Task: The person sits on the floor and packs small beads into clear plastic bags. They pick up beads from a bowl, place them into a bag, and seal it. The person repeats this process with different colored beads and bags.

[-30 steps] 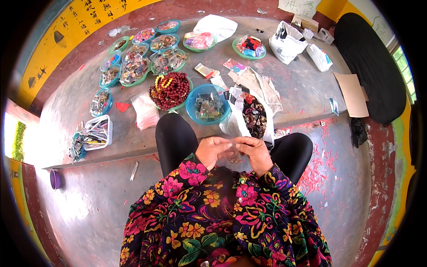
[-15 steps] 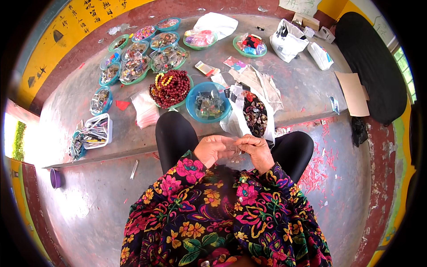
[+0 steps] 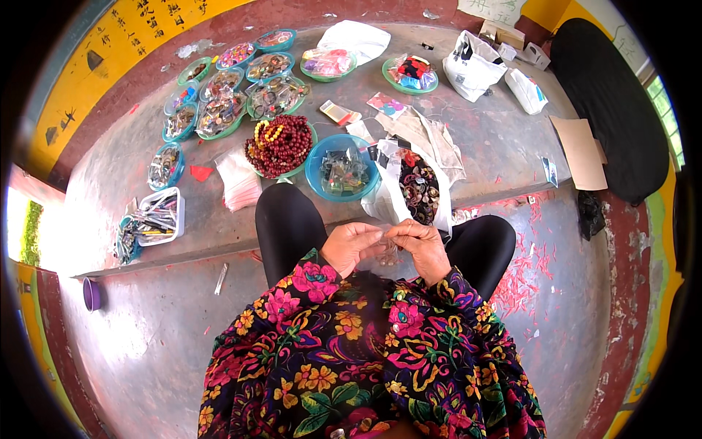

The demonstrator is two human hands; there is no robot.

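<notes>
Right now, the left hand (image 3: 346, 247) and right hand (image 3: 423, 251) are pinching a small clear bag (image 3: 388, 256) between their fingers, near the front edge of the concrete ledge (image 3: 501, 139), while a white sack (image 3: 386, 205) of dark trinkets (image 3: 419, 192) is standing just beyond.

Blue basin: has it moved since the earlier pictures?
No; the blue basin sits just right of the maroon beads, as before.

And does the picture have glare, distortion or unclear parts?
Head view: glare whitens the floor near the purple bucket, the yellow wall curves strongly, and the clear plastic between left hand and right hand looks faint, its details hard to tell.
</notes>
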